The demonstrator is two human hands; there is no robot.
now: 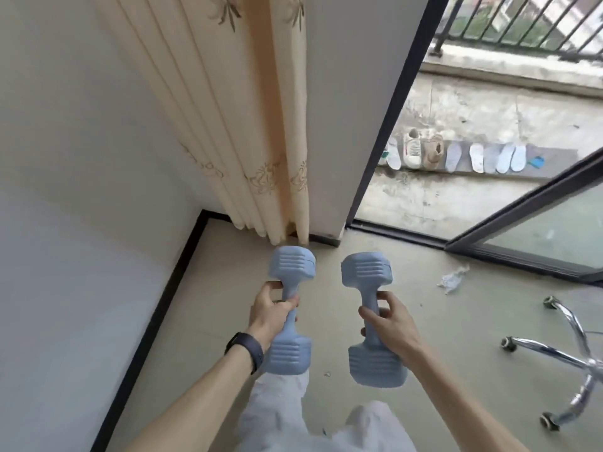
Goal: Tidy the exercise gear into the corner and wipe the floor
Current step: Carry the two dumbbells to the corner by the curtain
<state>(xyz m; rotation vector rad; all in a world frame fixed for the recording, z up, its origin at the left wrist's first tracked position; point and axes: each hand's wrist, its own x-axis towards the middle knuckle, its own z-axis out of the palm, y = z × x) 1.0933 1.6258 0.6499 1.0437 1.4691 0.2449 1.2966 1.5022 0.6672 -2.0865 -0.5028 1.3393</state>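
Blue plastic covers both dumbbells, two in all, one in each hand. The left hand (272, 314) is wrapped round the handle of the left dumbbell (291, 267), with thumb and fingers closed about it. The right hand (390, 321) grasps the handle of the right dumbbell (367, 270) the same way. Both weights are held up off the floor (424, 321), side by side but apart. Each points lengthwise away from the person, one ribbed head far and one near.

The far head of the left dumbbell shows just below the hem of the cream curtain (248, 109). That curtain hangs in folds close to the corner (208, 215), where the white wall's black skirting turns. One dark wristband (246, 349) sits on the left wrist. Two legs in white trousers (284, 402) show below the arms.

One crumpled scrap of paper or cloth (452, 277) lies on the floor to the right, near the glass sliding door (538, 230). One chrome chair base (561, 353) stands further right, with three wheels in view.

Outside on the balcony, one white sneaker (411, 148) and one tan shoe (433, 151) lean in a row with pale insoles (476, 158). The insoles are too small to count surely.
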